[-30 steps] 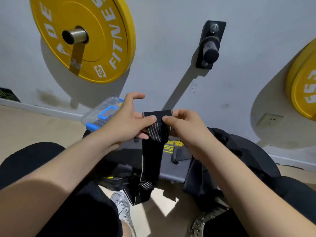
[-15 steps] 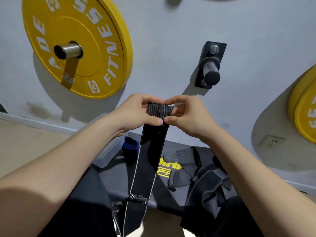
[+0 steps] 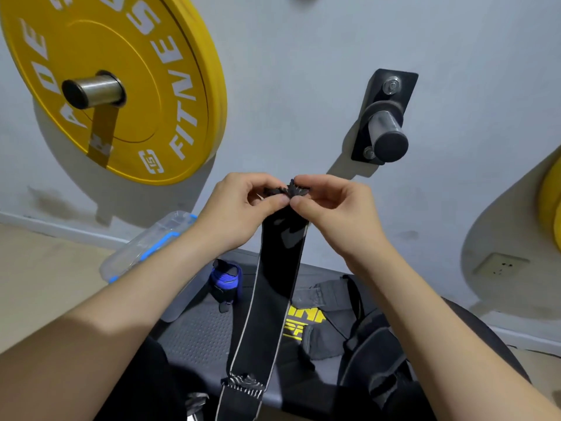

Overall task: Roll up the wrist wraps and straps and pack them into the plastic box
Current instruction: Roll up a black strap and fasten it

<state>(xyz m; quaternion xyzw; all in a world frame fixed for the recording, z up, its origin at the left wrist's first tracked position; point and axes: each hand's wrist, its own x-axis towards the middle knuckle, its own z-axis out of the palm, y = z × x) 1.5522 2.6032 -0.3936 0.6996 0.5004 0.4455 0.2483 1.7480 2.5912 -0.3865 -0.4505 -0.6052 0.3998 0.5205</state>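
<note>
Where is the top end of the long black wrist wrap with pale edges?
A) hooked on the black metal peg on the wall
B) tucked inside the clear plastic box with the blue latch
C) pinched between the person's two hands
C: the left hand and the right hand both pinch the bunched top end of the long black wrist wrap, and the rest hangs down between the forearms.

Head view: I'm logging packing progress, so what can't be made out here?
Plastic box: contents, partly behind the left forearm, head view.
Black wrap: rolled top, covered by left hand and right hand; tail cut by bottom edge.
Dark straps on the bench: count, heaped together.
</note>
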